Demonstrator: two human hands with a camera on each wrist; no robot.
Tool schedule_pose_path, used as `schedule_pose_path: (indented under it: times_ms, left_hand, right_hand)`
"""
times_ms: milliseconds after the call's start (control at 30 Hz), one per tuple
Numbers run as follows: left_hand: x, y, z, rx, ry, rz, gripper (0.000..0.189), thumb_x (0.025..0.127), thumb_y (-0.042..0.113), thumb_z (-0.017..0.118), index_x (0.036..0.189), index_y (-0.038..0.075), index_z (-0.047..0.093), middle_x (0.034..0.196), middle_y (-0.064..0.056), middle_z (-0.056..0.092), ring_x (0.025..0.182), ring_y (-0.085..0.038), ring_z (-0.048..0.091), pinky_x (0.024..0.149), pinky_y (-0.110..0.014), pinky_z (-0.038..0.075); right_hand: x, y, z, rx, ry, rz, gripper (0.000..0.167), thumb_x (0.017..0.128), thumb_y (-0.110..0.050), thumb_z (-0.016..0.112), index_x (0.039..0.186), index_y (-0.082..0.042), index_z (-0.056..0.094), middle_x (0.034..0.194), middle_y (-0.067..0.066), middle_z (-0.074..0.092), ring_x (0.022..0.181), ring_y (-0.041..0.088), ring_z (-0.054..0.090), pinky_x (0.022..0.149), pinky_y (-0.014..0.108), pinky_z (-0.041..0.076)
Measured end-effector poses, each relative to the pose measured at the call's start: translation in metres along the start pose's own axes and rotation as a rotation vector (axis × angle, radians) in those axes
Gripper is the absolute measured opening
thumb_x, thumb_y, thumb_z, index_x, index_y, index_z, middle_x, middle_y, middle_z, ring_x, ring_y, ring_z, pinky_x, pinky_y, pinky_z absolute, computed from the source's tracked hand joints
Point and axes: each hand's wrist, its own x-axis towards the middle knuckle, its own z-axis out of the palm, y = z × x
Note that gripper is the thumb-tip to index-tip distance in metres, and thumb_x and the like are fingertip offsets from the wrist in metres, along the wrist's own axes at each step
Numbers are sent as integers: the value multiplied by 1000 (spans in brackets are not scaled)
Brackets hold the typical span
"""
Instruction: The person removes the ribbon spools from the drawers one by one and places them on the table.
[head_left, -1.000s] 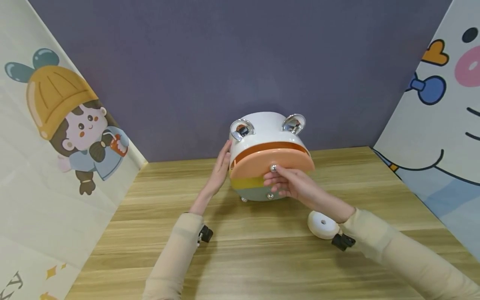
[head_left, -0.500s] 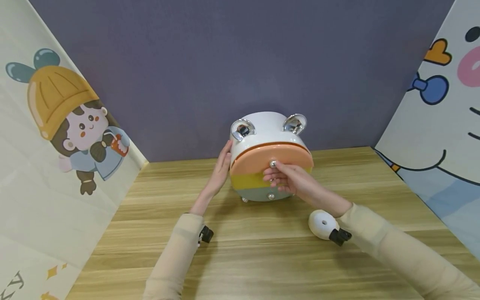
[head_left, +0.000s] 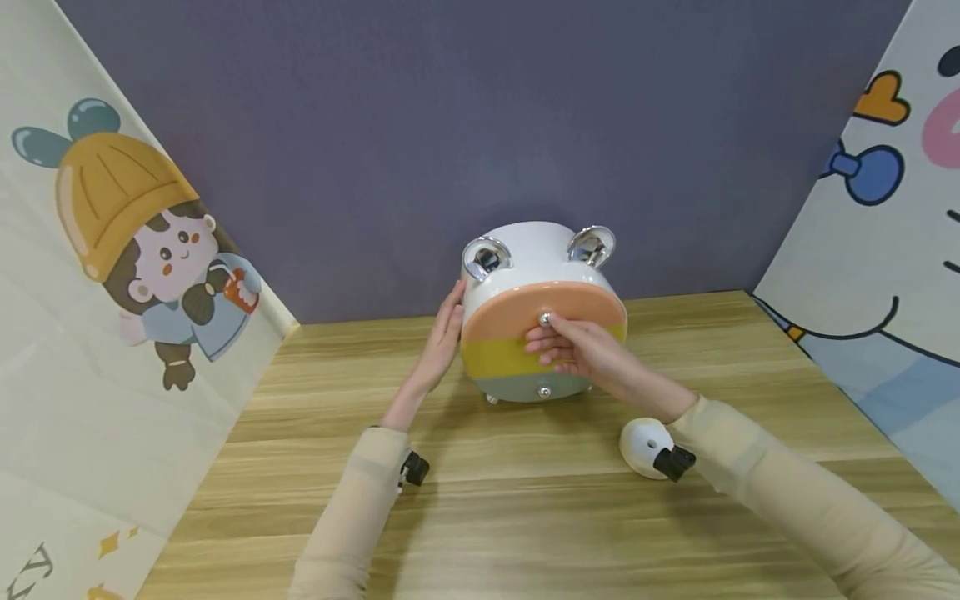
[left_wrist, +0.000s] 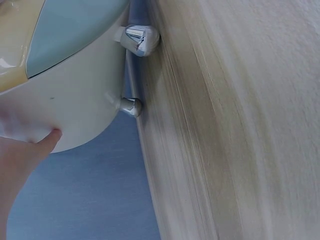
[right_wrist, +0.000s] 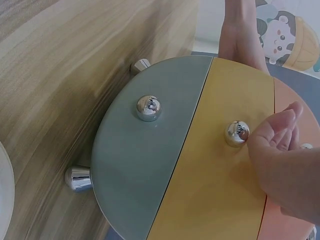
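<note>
A small rounded chest of drawers (head_left: pixel 517 360) with a white body, two silver ear-like parts on top and short silver feet stands against the back wall. Its front has an orange drawer (head_left: pixel 502 312), a yellow drawer (right_wrist: pixel 215 150) and a grey-green drawer (right_wrist: pixel 145 150), all flush with the body. My right hand (head_left: pixel 592 354) holds the orange drawer's silver knob (head_left: pixel 545 319), thumb at its right side and fingers curled below. My left hand (head_left: pixel 438 342) rests with straight fingers along the chest's left side; its thumb (left_wrist: pixel 50 140) lies against the white wall in the left wrist view.
On the wooden table (head_left: pixel 480 517), a white round object with a small hole (head_left: pixel 641 446) sits beside my right wrist. A dark wall (head_left: pixel 450 125) rises behind the chest, and printed cartoon panels (head_left: pixel 142 250) flank the table.
The orange drawer has slid inward, and the gap above it has closed. My right hand has moved in with the knob; the left hand has stayed at the chest's side.
</note>
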Motion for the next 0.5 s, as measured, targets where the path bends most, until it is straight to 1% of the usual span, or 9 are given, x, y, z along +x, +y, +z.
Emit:
schedule_pose_path:
  times_ms: [167,233,367,500]
  left_hand:
    - [-6,26,-1,-8,-30,-19,51,110,22,27,159,13,19,169,-10,8,157,-27,6,128,-51,7]
    - [-9,36,-1,-8,-39,-27,51,110,20,27,159,10,18,168,-13,7,157,-29,6,128,-51,7]
    - [-10,36,-2,-11,-46,-35,52,110,23,27,160,12,18,168,-13,6,157,-28,5,127,-53,7]
    - [-9,35,-3,-17,-50,-46,52,110,24,27,160,15,17,169,-11,6,157,-27,5,127,-51,8]
  right_hand:
    - [0,-1,0,-5,-1,-4,40,107,-41,39,111,-10,64,97,-10,74,80,5,66,76,19,56]
    - [0,-1,-1,-6,0,-3,40,107,-41,40,111,-9,64,97,-10,74,80,5,65,76,19,56]
    - [-1,0,-1,-17,8,6,42,106,-42,41,113,-6,63,96,-9,73,81,5,65,76,19,56]
    - [-5,3,-2,-38,7,29,44,108,-40,38,115,-3,61,94,-10,73,78,4,64,72,17,54]
